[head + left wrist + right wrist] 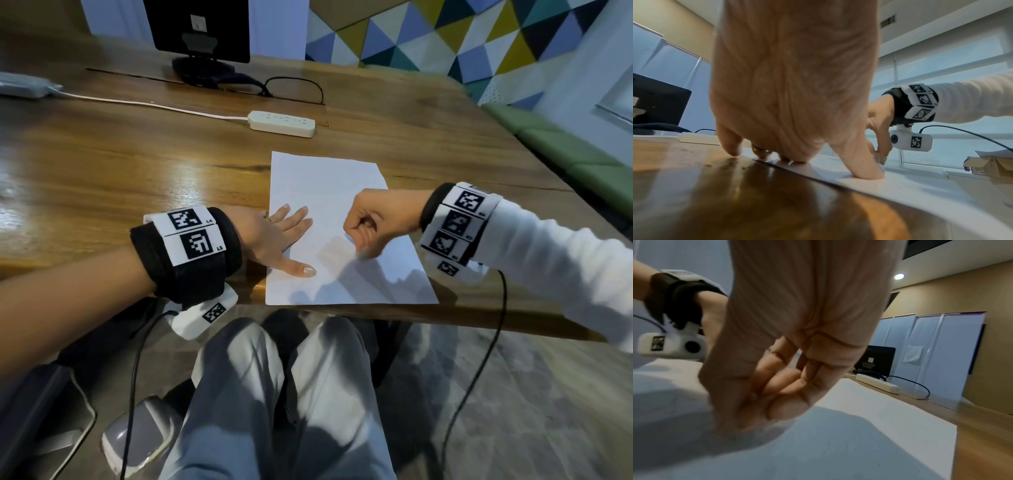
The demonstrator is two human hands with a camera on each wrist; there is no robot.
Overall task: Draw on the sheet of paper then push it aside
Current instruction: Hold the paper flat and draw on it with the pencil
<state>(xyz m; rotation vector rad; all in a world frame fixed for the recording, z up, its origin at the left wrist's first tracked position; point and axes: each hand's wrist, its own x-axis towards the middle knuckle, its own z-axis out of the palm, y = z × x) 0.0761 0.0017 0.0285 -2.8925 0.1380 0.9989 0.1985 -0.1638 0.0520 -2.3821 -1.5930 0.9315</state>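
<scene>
A white sheet of paper lies on the wooden table, its near edge at the table's front edge. My left hand rests flat on the sheet's left edge, fingers straight and thumb spread; in the left wrist view its fingertips press the paper. My right hand hovers over the middle of the sheet with its fingers curled in, a blurred fingertip pointing down at the paper. In the right wrist view the right hand shows curled fingers above the paper. No pen is visible in any view.
A white power strip with its cable lies just beyond the sheet. Behind it are a pair of glasses and a dark monitor. A green bench runs along the table's right side. Bare wood lies left of the sheet.
</scene>
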